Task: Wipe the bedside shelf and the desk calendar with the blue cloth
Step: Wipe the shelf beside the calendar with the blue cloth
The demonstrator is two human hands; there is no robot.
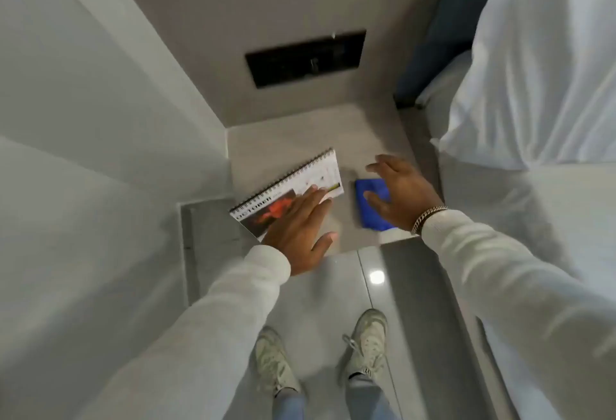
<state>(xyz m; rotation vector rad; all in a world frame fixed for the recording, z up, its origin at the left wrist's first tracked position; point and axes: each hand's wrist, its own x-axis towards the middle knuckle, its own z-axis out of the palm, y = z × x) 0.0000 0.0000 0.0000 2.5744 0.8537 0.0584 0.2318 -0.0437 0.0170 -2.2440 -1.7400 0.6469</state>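
My left hand [295, 236] is lying flat, fingers together, on the white spiral-bound desk calendar [289, 193], which overhangs the pale grey bedside shelf [300, 143] at its left edge. My right hand [398, 198] is hovering spread, gripping nothing, over the folded blue cloth [370, 203] near the front edge. I am risking tipping the calendar off if I press unevenly.

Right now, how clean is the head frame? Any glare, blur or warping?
Head view: soft all over, motion smear on the right hand above the blue cloth; calendar print mostly unreadable; one bright glare spot on the glossy floor; wide-angle bending of walls and sleeves at the edges; black wall panel blurred.
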